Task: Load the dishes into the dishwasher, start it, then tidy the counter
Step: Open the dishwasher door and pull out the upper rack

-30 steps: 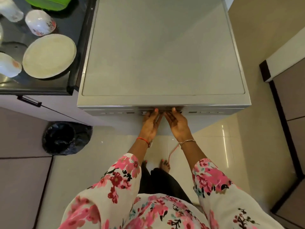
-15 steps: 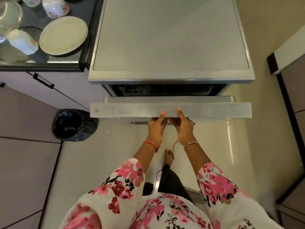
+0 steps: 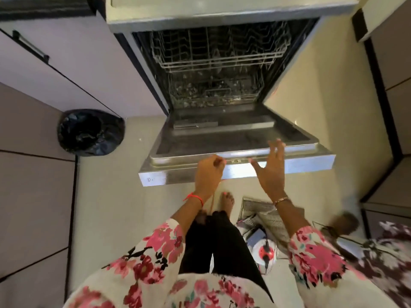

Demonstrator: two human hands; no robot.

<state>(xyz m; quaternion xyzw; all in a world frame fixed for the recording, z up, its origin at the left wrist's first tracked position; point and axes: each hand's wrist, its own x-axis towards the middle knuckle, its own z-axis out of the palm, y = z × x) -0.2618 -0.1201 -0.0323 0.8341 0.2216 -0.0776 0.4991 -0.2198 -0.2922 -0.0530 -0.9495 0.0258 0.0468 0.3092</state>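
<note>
Dishwasher [image 3: 213,70] open, door [image 3: 233,138] folded down flat over floor. Upper wire rack [image 3: 218,47] holds no dishes that show; lower rack [image 3: 213,92] dim — contents blurred, cannot tell. Small logo on door's front edge, unreadable. Left hand [image 3: 209,172] loosely curled at door edge, grasping nothing visible; right hand [image 3: 272,167] spread, fingers released above edge. Black-lined bin [image 3: 89,132] on floor — left of door.

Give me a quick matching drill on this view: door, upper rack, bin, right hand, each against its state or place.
1 dishwasher door
2 upper rack
3 bin
4 right hand

A fingers spread, over the door's edge
B lined in black, on the floor
C dropped open, nearly flat
D wire, inside the tub

Pairs: 1-C, 2-D, 3-B, 4-A
</note>
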